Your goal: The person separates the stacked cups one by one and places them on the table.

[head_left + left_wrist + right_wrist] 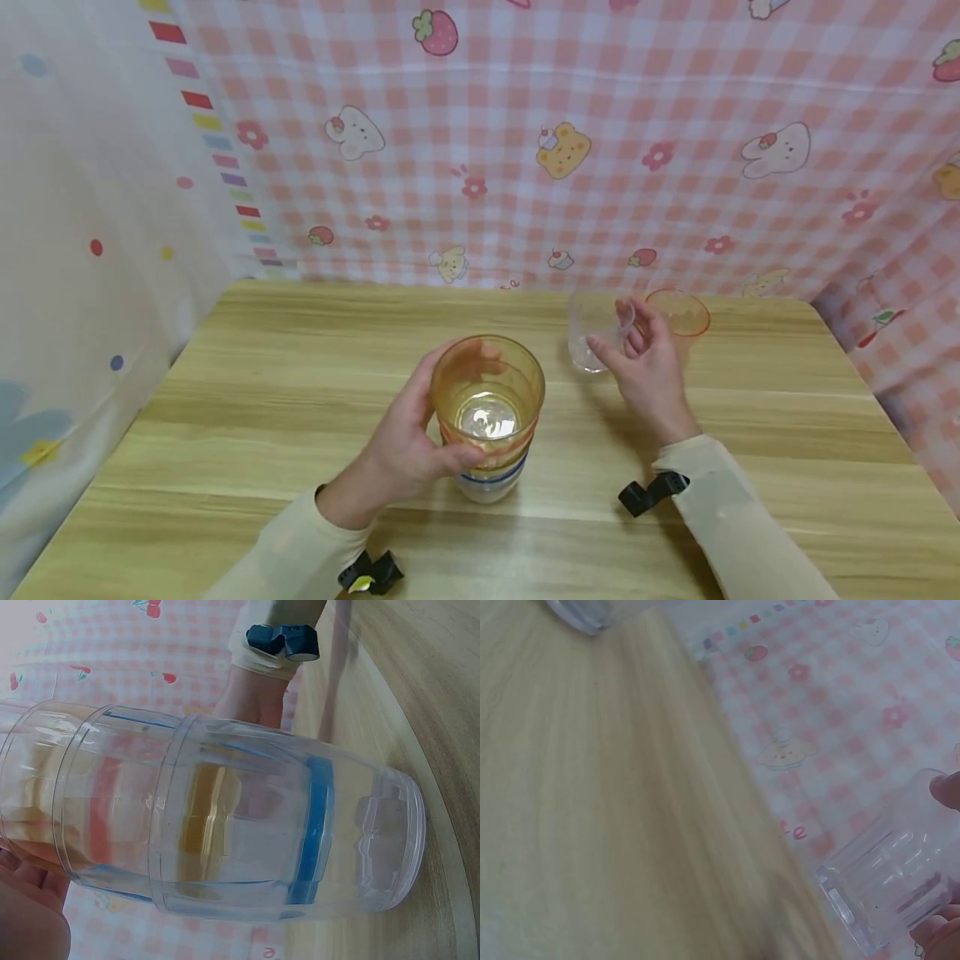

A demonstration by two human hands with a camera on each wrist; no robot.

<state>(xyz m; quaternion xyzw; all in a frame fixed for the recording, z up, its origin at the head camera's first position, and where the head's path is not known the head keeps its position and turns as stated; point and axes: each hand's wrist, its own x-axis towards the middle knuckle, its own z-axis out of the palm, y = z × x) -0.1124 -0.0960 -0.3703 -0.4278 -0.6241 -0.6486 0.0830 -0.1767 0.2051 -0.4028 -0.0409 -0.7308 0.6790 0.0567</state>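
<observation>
My left hand [401,446] grips a stack of nested plastic cups [489,379] near its top, thumb in front and fingers behind. The top cup is amber; below it show orange, yellow and blue bands, with a clear cup at the bottom. In the left wrist view the cup stack [247,825] lies sideways across the picture, base close to the table. With thumb and fingers my right hand [651,379] holds a clear cup [585,321] by its right side. The right wrist view has this clear cup [885,874] at the lower right.
An orange-rimmed clear cup [688,315] stands at the back right, partly hidden by my right hand. Beneath everything is a wood-grain table [300,375]. A pink checked curtain [480,108] hangs along its back edge, and a white dotted curtain [97,192] hangs on the left.
</observation>
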